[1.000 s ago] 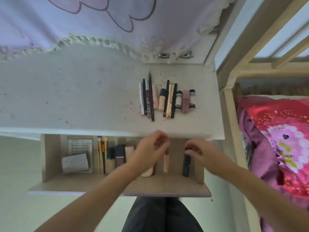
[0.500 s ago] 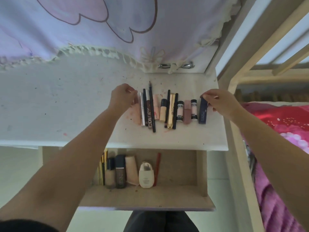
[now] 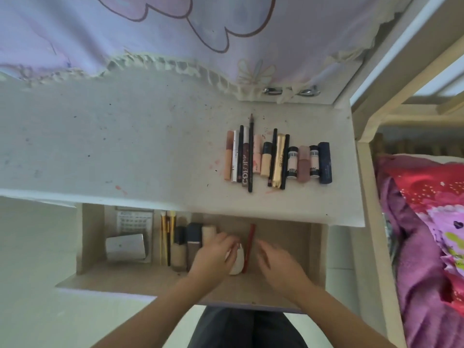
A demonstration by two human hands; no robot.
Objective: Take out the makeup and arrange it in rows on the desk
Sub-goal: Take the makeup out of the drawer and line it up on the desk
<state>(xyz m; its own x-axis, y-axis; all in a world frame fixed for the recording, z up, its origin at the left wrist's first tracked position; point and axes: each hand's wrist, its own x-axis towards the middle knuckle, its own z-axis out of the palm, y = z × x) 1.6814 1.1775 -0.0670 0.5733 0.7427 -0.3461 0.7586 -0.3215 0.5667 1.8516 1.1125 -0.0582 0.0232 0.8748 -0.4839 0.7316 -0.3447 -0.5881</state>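
On the desk point(image 3: 150, 146), one row of fourteen makeup pieces point(image 3: 278, 159). In the drawer point(image 3: 288, 280): two brushes point(image 3: 167, 237), three bottles point(image 3: 193, 244), one white jar point(image 3: 237, 262), one red pencil point(image 3: 249, 247), one white box point(image 3: 125, 247). Two hands.

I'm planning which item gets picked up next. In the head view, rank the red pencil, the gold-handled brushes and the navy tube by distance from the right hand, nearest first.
1. Red pencil: in the drawer, just left of the right hand.
2. Gold-handled brushes: in the drawer, farther left, beyond the left hand.
3. Navy tube: up on the desk, at the right end of the row.
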